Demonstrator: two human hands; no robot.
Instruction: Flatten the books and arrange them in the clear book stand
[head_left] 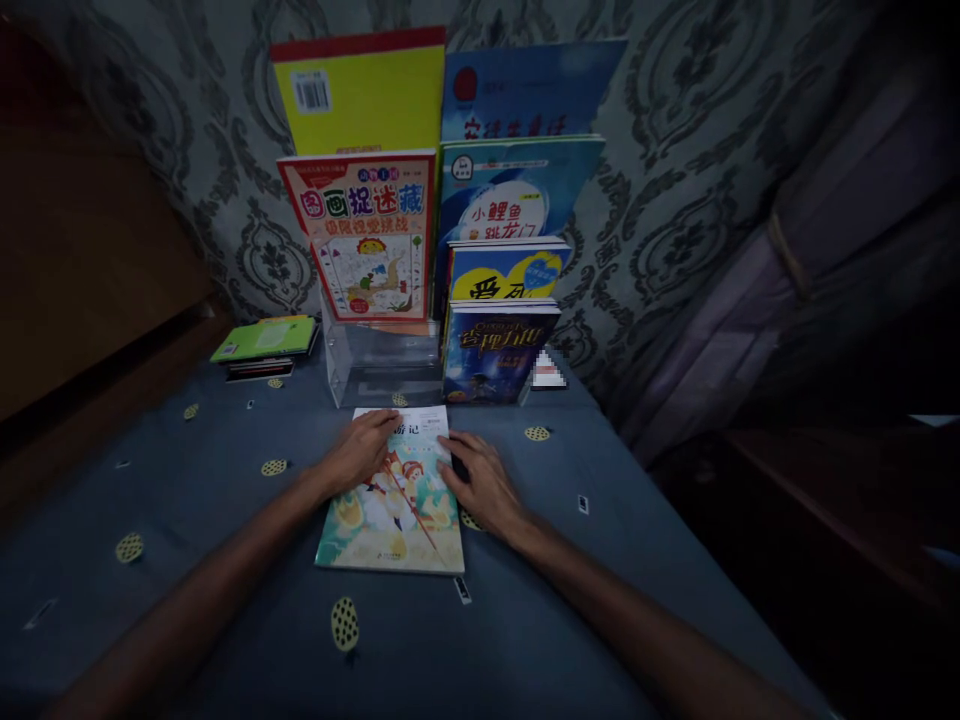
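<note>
- Filling the lower frame, the blue patterned cloth point(247, 620) looks soft and could wrinkle under a dragged book.
- Behind, at upper centre, a clear rack point(339, 362) bears upright books.
- At frame centre, just before the rack, the illustrated paperback point(409, 500) lies flat, cover up. It should be light and bendy, its glossy-looking cover slightly slippery, its corners easily creased; both long sides seem the best hold.
- Left hand point(364, 450): laid nearly flat across the upper-left cover, fingers extended, not clenched.
- Right hand point(480, 482): loosely curved at the upper-right edge, thumb and fingers parted, no firm grip apparent.
</note>
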